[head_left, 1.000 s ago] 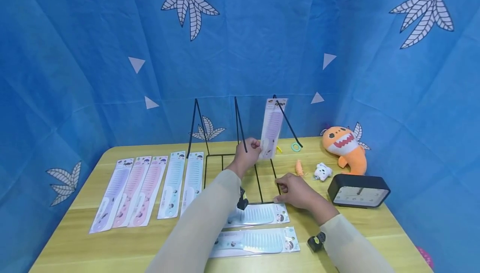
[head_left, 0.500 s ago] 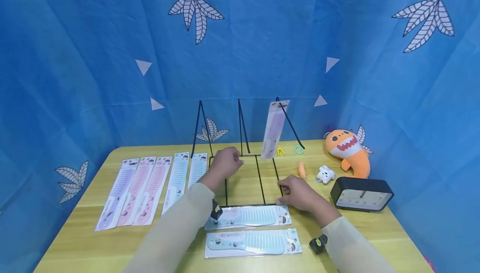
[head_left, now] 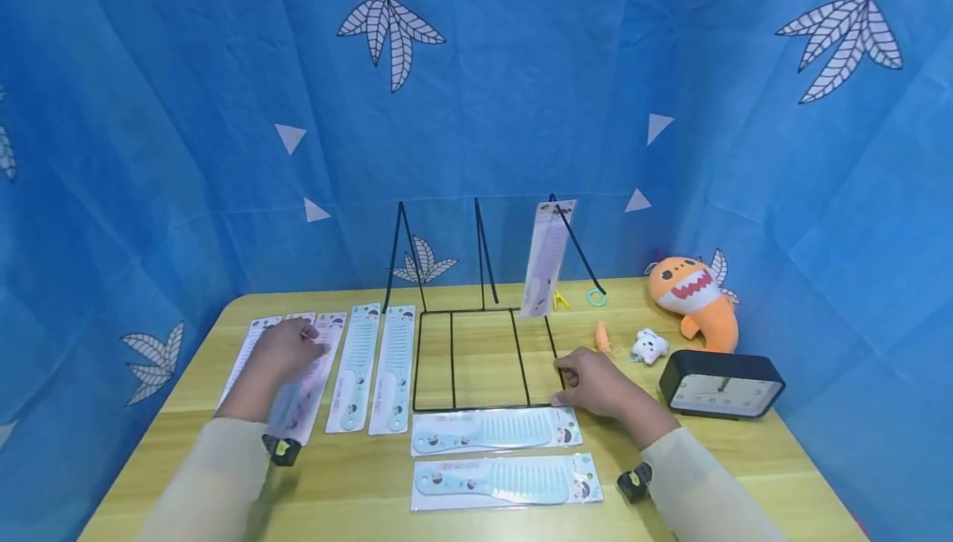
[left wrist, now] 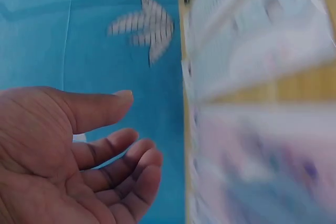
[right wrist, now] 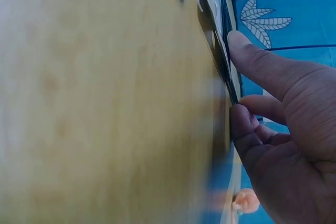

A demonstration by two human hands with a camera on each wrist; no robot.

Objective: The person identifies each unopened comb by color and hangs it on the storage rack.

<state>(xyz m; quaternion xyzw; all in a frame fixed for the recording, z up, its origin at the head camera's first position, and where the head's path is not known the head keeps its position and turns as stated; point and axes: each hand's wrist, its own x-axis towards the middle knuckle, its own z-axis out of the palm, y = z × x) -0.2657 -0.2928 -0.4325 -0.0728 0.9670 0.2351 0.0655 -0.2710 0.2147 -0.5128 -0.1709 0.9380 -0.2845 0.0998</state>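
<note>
My left hand [head_left: 286, 352] hovers over the packaged pink combs [head_left: 328, 352] at the left, fingers relaxed and holding nothing; the left wrist view shows its palm and loosely bent fingers [left wrist: 139, 174]. Part of the packaged purple comb [head_left: 240, 347] shows past that hand. At the front right corner of a black wire rack [head_left: 452, 360], my right hand [head_left: 596, 381] grips the base wire, thumb and fingertips at the wire in the right wrist view. One packaged purple comb [head_left: 547, 261] hangs upright from the rack's right hook.
Two packaged blue combs [head_left: 390, 368] lie upright left of the rack; two more blue combs [head_left: 506, 480] lie sideways in front. To the right are a black clock [head_left: 722, 385], an orange shark plush [head_left: 692, 302], a small white toy [head_left: 649, 346] and a teal ring [head_left: 596, 298].
My left hand has let go of the hanging purple comb and swept left and nearer to the pink combs. The right hand stays on the rack's corner.
</note>
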